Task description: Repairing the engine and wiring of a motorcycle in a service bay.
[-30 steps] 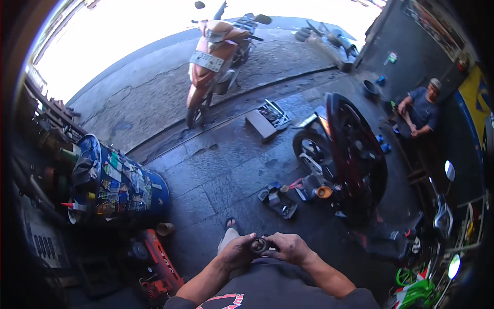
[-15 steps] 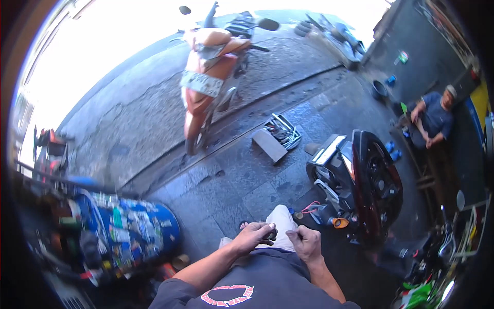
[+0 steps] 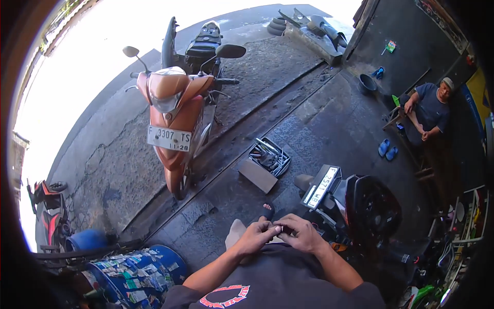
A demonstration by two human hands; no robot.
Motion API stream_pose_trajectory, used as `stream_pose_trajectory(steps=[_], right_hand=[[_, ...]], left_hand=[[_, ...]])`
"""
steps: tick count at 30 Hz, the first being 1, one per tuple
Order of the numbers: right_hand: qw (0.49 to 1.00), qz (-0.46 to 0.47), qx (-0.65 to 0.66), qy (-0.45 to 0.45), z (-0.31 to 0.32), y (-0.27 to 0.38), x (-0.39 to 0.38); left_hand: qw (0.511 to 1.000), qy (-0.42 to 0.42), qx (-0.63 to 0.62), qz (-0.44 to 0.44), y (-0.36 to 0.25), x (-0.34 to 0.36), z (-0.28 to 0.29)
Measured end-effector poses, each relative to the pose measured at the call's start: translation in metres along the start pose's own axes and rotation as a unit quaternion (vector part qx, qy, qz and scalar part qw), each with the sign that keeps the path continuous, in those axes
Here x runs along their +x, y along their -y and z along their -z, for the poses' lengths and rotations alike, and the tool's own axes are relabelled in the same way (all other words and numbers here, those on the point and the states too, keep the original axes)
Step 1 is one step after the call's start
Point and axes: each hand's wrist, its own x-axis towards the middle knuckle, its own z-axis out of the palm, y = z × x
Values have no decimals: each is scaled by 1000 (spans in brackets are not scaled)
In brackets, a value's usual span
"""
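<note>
Something small [image 3: 282,230] sits between both hands, low in the middle of the view, too tiny to tell what it is. Left hand [image 3: 257,236] and right hand [image 3: 300,234] touch, each grip pinched shut on it. On the floor ahead, an open tool tray [image 3: 271,156] holds metal tools. An orange scooter [image 3: 177,121] stands beside it.

a small object [image 3: 282,230] is hidden between both hands' fingertips [image 3: 276,229].
</note>
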Motion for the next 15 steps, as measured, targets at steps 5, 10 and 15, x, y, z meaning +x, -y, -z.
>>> stream_pose_trajectory(steps=[5, 10, 15], right_hand=[[999, 21, 17, 30, 41, -1, 82], [972, -87, 219, -24, 57, -19, 144], [995, -48, 74, -55, 79, -10, 221]], left_hand=[[985, 35, -165, 33, -37, 49, 47], [934, 123, -337, 4, -66, 110, 94], [991, 118, -60, 21, -123, 182, 150]])
